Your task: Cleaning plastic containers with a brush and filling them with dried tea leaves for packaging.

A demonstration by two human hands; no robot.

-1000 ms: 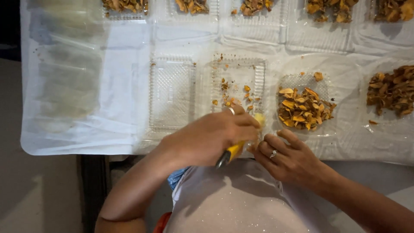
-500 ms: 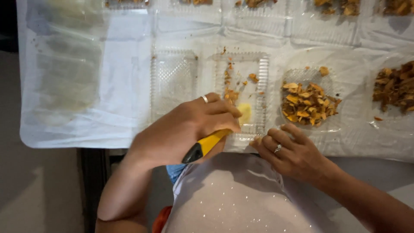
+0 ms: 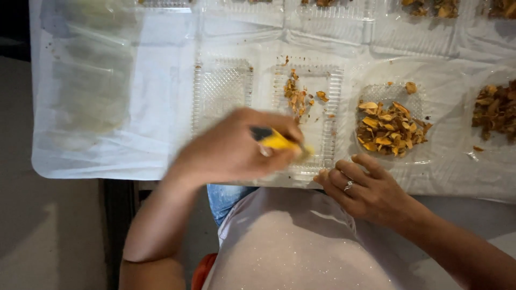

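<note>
White plastic sheeting (image 3: 107, 156) covers the table ahead of both my hands and runs well past them on either side. On it, just beyond my left hand (image 3: 231, 150), sit two clear ribbed trays side by side. The left tray (image 3: 223, 88) is bare, and the right tray (image 3: 325, 123) holds a thin line of orange-brown crumbs (image 3: 296, 96) near its far end. Past my right hand (image 3: 365, 190) a rounder clear dish (image 3: 441, 91) holds a pile of orange chips (image 3: 391, 128), with one loose chip (image 3: 411, 87) at its far rim. Further to the right of that hand, a darker brown heap (image 3: 497, 110) runs off the edge of view. More filled trays (image 3: 430, 8) line the far edge, well apart from my hands.

My left hand is blurred, curled closed around a yellow tool with a black end (image 3: 274, 139), held over the near part of the right tray; I cannot tell whether its tip touches the tray. My right hand rests at the near edge of the sheeting, just beside the right tray's near corner, fingers bent and loosely spread, a ring (image 3: 348, 186) on one finger. Its fingertips press the plastic; I cannot tell whether they pinch anything.
</note>
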